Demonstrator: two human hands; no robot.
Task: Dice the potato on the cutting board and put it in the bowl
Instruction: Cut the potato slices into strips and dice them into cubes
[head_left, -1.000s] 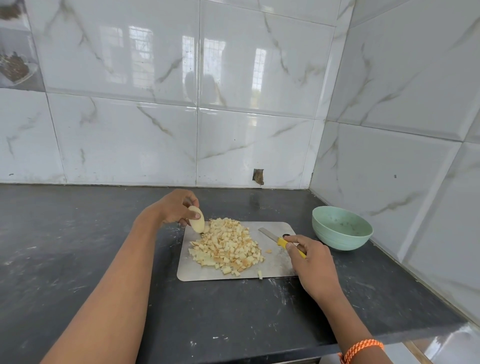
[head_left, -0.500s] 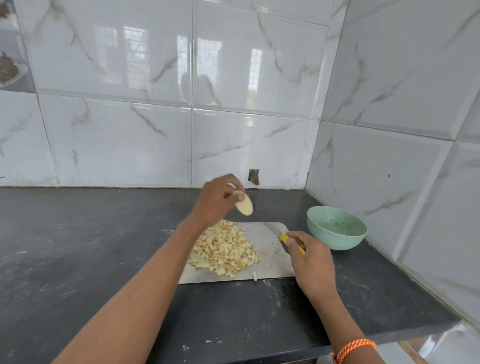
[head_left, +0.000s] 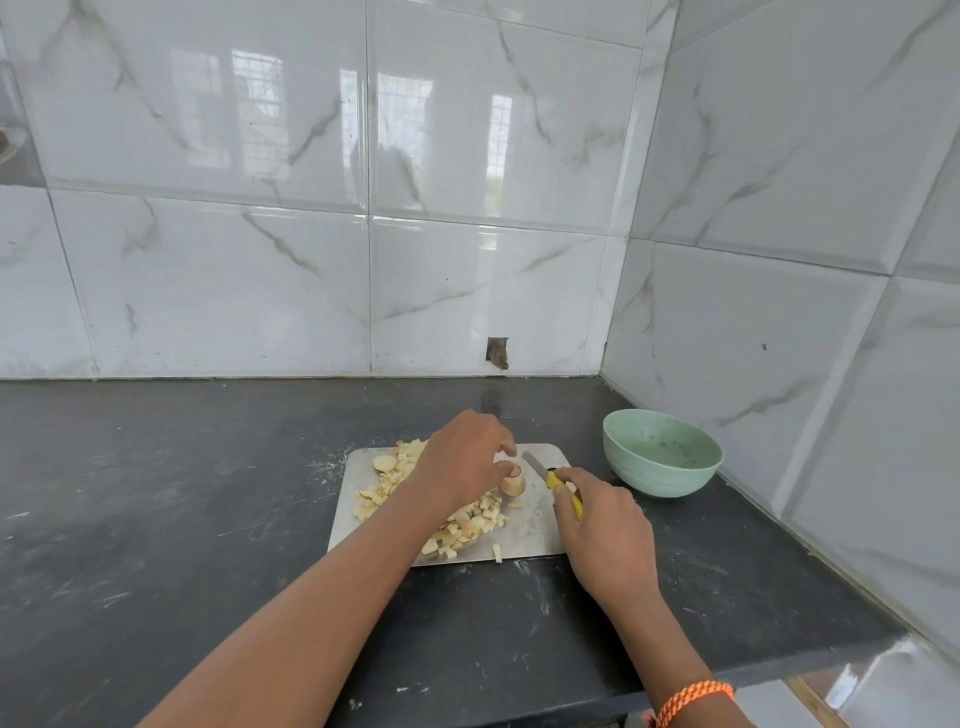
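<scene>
Head view gives us no readable writing. Our left hand (head_left: 460, 467) grips a potato piece (head_left: 513, 485) between curled thumb and fingers, standing it on the cutting board (head_left: 530, 530) at frame centre. Our right hand (head_left: 605, 525) closes its grip round the yellow-handled knife (head_left: 551, 475), blade just right of that piece. Diced potato (head_left: 467, 525) is heaped on the board's left half. Right of the board, the green bowl (head_left: 662, 452) sits on the dark desk (head_left: 156, 519).

We see the left hand (head_left: 462, 467) pinching a potato piece (head_left: 512, 486) on the board (head_left: 535, 525) beside the dice (head_left: 467, 525), the right hand (head_left: 605, 525) gripping the knife (head_left: 550, 475), the bowl (head_left: 662, 467) nearby.
</scene>
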